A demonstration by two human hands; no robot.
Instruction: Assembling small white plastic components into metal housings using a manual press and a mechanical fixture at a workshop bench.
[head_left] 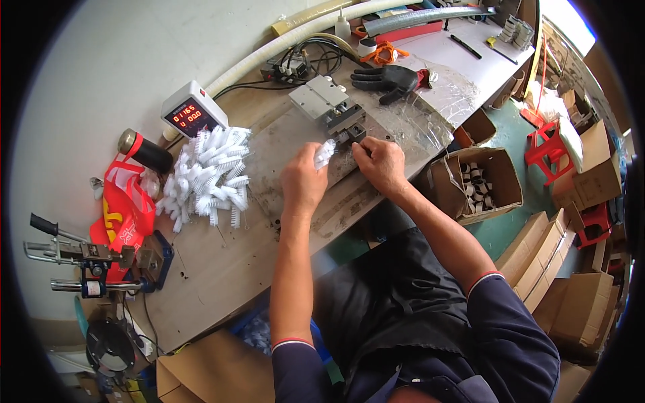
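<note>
Nearest: black apron (pixel 396 295) over a dark short-sleeved shirt, forearms bare. An open cardboard carton (pixel 211 369) sat low, under the near edge of the tabletop (pixel 205 275).

Left hand (pixel 304 178): above the near part of the tabletop, fingers closed around a white bristle brush (pixel 325 154), its bristled part sticking out toward the right hand. Right hand (pixel 381 163): just right of it, fingers curled in, tips close beside the dark block (pixel 354 133) at the near end of a grey metal fixture (pixel 320 97). Could not tell whether the right fingers gripped anything; the fist hid it.

Left of the left hand, a loose heap of white brushes (pixel 205 176) lay on the tabletop, thin wire ends poking out at the near side. Further left, a lever-handled metal device (pixel 101 258) and a red bag (pixel 124 205); a black flask (pixel 149 151) leaned beside the heap. Right, beyond the tabletop edge, a carton of small white pieces (pixel 442 180) stood open; a red stool (pixel 552 151) past it on the green floor.

Behind the heap: white box with red digital display (pixel 193 111). Beyond the fixture, a black glove (pixel 388 80) lay flat, then orange cord (pixel 384 52). Farthest: a long white hose (pixel 269 58) and a squeeze bottle (pixel 342 28).
</note>
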